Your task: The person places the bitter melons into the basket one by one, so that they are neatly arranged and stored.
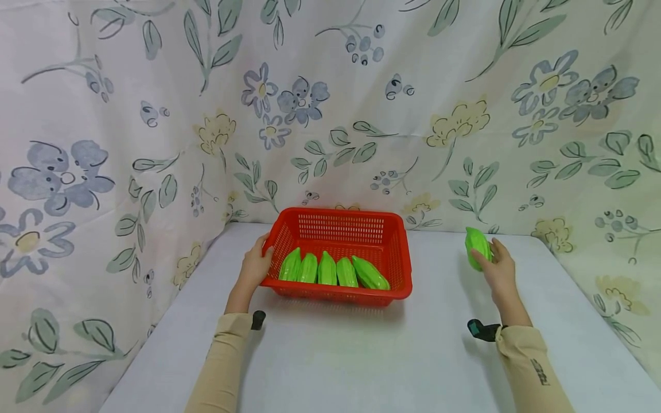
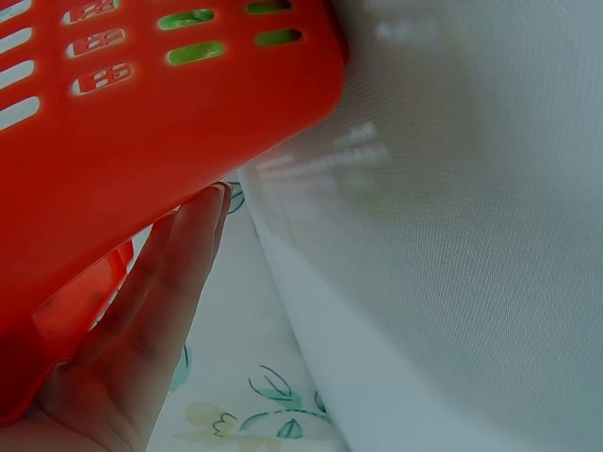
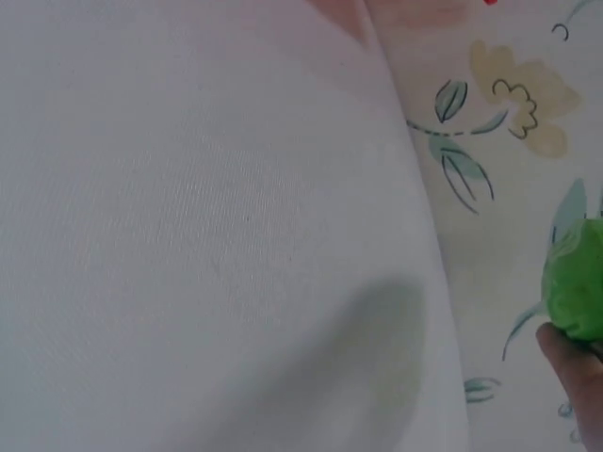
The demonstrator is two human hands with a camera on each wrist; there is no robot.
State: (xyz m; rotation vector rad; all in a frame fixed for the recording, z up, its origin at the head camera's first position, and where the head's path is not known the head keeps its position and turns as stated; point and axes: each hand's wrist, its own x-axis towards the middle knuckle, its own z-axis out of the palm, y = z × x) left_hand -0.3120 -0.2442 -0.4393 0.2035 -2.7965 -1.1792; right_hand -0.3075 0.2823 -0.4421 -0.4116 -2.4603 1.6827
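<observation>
A red slotted plastic basket [image 1: 356,293] is on the white table, with several glossy green ridged fruits [image 1: 327,268] side by side along its near wall. My left hand [image 1: 255,265] grips the basket's left rim, thumb over the edge. From the left wrist, the fingers [image 2: 184,254] of that hand lie along the outside of the red wall. Off to the right of the basket, my right hand [image 1: 500,269] holds another green ridged fruit [image 1: 477,248] above the table, pointed end up. Only part of this fruit [image 3: 577,282] and a fingertip show at the right wrist view's edge.
The white table [image 1: 361,355] stretches in front of the basket and between the two hands. Behind it and along both sides hangs a pale floral cloth [image 1: 330,115], close to the basket's far rim. A dark wrist device [image 1: 482,330] sits at the right cuff.
</observation>
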